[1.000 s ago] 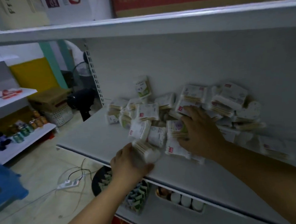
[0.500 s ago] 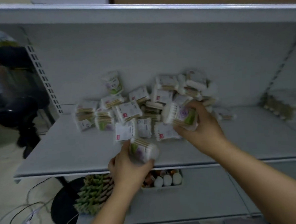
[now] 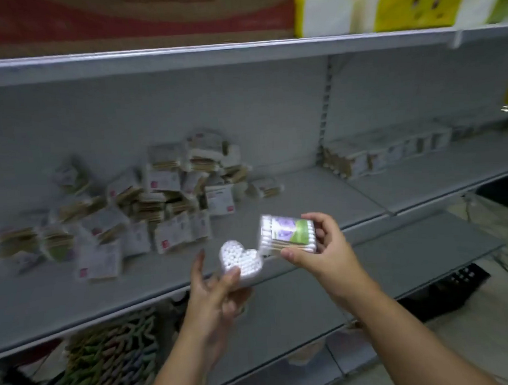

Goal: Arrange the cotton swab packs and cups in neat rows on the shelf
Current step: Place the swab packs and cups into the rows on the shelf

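In front of me runs a long grey metal shelf [image 3: 45, 309] with a pale grey back panel, split by a slotted upright into a left bay and a right bay. On the board above it sit a red cardboard box [image 3: 132, 18] and, further right, soft yellow and white plastic-wrapped packs [image 3: 384, 3]. Below, at the left, a bundle of pastel-coloured pieces [image 3: 108, 362] is too blurred to name, and pale floor [image 3: 493, 335] shows at the lower right. A loose heap of white-labelled cotton swab packs [image 3: 146, 205] sprawls over the left bay, some flat, some on edge. My left hand [image 3: 215, 302] holds a clear heart-shaped cup of white cotton swabs [image 3: 241, 260] from beneath, its heart face turned towards me and my thumb against its lower edge. Just beside it, my right hand [image 3: 325, 253] pinches a rectangular cotton swab pack with a purple and green label [image 3: 288, 235], thumb under it and fingers curled over its far end. I cannot tell whether cup and pack touch. Both hang over the shelf's front edge, in front of the heap and to its right. Further right, a tidy row of swab packs [image 3: 387, 151] stands along the back of the right bay, well apart from my hands. I count one heart cup and one pack in hand; the heap holds well over a dozen, too blurred for an exact count.
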### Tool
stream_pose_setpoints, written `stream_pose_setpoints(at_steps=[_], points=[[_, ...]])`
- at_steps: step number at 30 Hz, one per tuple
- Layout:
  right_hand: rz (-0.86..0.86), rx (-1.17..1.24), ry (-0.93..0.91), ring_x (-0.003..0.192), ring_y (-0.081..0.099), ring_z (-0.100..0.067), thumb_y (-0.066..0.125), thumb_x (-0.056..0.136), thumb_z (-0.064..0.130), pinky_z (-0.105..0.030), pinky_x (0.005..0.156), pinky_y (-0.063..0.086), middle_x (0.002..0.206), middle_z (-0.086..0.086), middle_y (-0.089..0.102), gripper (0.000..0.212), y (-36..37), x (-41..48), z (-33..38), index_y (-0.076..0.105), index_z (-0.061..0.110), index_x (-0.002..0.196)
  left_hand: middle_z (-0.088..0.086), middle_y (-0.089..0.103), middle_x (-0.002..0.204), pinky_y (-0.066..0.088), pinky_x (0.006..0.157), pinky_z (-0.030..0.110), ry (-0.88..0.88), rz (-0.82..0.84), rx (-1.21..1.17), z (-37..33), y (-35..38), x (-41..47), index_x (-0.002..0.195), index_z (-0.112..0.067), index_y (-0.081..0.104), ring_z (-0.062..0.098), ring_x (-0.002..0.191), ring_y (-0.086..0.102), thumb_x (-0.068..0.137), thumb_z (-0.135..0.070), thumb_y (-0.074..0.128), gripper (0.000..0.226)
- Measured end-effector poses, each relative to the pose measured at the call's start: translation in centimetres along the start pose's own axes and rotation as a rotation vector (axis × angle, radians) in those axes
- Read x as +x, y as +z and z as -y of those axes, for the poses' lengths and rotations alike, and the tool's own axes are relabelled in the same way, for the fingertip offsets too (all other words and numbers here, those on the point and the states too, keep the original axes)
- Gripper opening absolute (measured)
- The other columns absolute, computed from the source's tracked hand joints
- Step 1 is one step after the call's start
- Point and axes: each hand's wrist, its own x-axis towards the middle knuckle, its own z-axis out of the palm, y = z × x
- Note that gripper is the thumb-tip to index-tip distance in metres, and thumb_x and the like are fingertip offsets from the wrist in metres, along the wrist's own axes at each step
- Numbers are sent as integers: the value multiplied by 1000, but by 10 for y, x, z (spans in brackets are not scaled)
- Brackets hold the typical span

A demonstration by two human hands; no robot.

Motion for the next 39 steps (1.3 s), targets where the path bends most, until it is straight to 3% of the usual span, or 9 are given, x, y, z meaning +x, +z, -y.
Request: stream_pose_setpoints(at_steps=[3, 6, 11, 14, 19, 24, 29, 35, 39], points=[[-82, 53, -15, 73, 65, -2, 79, 66, -2, -18, 66, 52, 88, 3, 66, 49, -67, -17, 6, 51, 18, 100, 11, 68, 108, 60, 64, 38, -271, 101, -132, 37, 57, -11, 119, -13, 60, 28, 96, 62, 44, -45, 89, 86], [-171, 129, 6, 74, 64, -6, 77, 69, 3, -23, 62, 55, 88, 3, 68, 45, -128, -36, 3, 49, 18, 101, 13, 71, 88, 57, 61, 38, -403, 69, -185, 72, 120, -20, 98, -8, 64, 29, 89, 61, 61, -44, 60, 51], [-318, 248, 77, 78, 62, -19, 73, 68, -11, -31, 66, 55, 96, -14, 61, 51, -217, -61, -3, 43, 19, 97, 6, 73, 91, 52, 76, 40, -390, 202, 35, 137, 215, -37, 100, -19, 65, 23, 88, 65, 65, -61, 50, 57], [-367, 376, 117, 85, 61, -29, 61, 69, -9, -41, 81, 50, 94, -18, 61, 41, -258, -68, -1, 41, 16, 94, 13, 70, 104, 58, 68, 39, -432, 233, 41, 163, 259, -45, 105, -15, 64, 29, 96, 64, 64, -63, 50, 65], [-507, 374, 127, 89, 64, -26, 55, 82, -14, -41, 83, 51, 103, -16, 64, 33, -320, -66, -2, 44, 12, 97, 16, 70, 100, 57, 71, 39, -500, 360, -5, 188, 313, -31, 105, -11, 63, 31, 95, 63, 69, -52, 53, 56], [-558, 180, 136, 104, 64, -26, 71, 78, -1, -45, 89, 53, 116, -8, 64, 50, -376, -32, -16, 50, 18, 119, 17, 72, 92, 59, 61, 32, -516, 558, 23, 217, 364, 9, 101, -1, 64, 25, 77, 71, 69, -3, 59, 33], [-581, 108, 160, 104, 65, -24, 67, 81, -2, -43, 91, 53, 108, -6, 70, 45, -445, 22, -8, 57, 19, 120, 12, 73, 90, 59, 65, 32, -496, 596, 90, 258, 436, 64, 103, -5, 64, 21, 75, 71, 67, -8, 62, 37], [-671, 82, 165, 91, 69, -21, 69, 78, -2, -32, 73, 57, 105, -4, 70, 46, -535, 69, 2, 55, 25, 113, 7, 74, 88, 55, 55, 25, -440, 723, 158, 296, 526, 120, 107, -9, 62, 16, 72, 71, 65, -7, 64, 42], [-696, 142, 204, 92, 69, -21, 65, 79, -6, -31, 67, 57, 100, 2, 71, 48, -582, 88, -13, 53, 31, 108, 9, 74, 93, 57, 62, 30, -368, 670, 193, 328, 562, 142, 110, -12, 59, 20, 80, 71, 59, -4, 71, 53]])
